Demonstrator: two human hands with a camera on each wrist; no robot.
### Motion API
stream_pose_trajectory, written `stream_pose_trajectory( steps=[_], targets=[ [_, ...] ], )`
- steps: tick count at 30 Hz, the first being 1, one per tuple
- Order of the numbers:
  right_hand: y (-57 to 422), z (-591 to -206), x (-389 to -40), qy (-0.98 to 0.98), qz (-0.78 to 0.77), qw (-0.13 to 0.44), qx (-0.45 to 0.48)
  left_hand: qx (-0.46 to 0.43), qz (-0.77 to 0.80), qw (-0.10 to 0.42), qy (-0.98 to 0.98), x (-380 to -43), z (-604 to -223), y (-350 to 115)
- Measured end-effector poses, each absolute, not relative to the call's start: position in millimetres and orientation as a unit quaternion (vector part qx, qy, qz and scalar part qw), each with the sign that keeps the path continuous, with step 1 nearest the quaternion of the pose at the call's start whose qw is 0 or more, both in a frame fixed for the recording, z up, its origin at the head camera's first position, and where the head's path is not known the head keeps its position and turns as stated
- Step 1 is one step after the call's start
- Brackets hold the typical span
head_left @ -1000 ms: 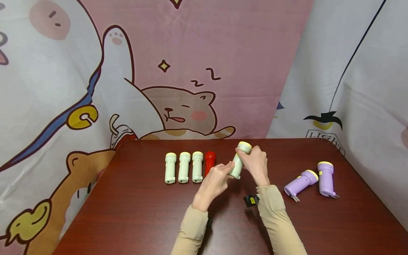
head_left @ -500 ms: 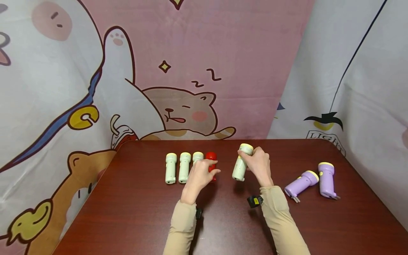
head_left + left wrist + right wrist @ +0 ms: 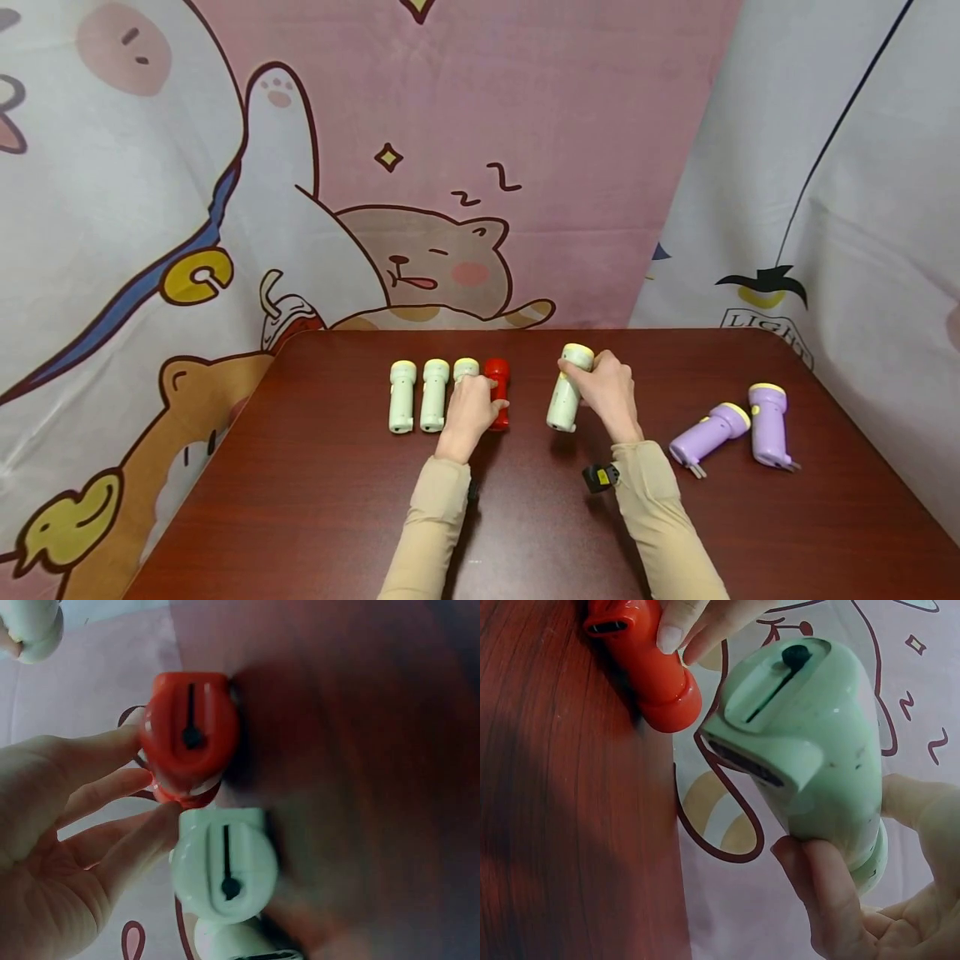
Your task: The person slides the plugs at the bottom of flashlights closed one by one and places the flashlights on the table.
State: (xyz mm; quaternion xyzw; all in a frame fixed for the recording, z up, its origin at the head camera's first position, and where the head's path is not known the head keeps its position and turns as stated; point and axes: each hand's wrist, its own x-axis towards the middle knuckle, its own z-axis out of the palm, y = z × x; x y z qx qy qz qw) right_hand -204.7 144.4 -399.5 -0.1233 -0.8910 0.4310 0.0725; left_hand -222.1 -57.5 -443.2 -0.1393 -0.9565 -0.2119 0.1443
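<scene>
A red flashlight (image 3: 498,393) lies on the table at the right end of a row of pale green flashlights (image 3: 434,395). My left hand (image 3: 470,414) grips the red flashlight's body, with thumb and fingers on either side of it, as the left wrist view (image 3: 191,724) shows. Part of the nearest green flashlight (image 3: 225,862) is hidden behind that hand in the head view. My right hand (image 3: 609,392) holds another pale green flashlight (image 3: 567,388) by its upper body. It is tilted, yellow-rimmed head away from me, and appears raised off the table.
Two purple flashlights (image 3: 768,423) lie on the right side of the table, one slanted, both with metal plug prongs sticking out. The dark red wooden table (image 3: 300,517) ends at a cartoon-printed cloth (image 3: 585,167) behind it.
My left hand has let go of the green flashlight, moved left to the red one and closed its fingers on it. My right hand keeps the green flashlight, now slightly lower.
</scene>
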Motion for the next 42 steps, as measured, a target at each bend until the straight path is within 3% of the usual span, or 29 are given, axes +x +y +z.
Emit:
stream_pose_trajectory(
  steps=[11, 25, 42],
  targets=[
    [135, -404, -212, -0.891, 0.440, 0.049, -0.103, -0.135, -0.203, 0.167, -0.955, -220, -446, -53],
    [106, -425, -245, -0.919, 0.387, -0.030, -0.072, -0.107, -0.245, 0.126, -0.955, -221, -443, -50],
    [83, -439, -268, -0.948, 0.311, -0.038, -0.053, -0.062, -0.239, 0.134, -0.960, -219, -440, -41]
  ],
)
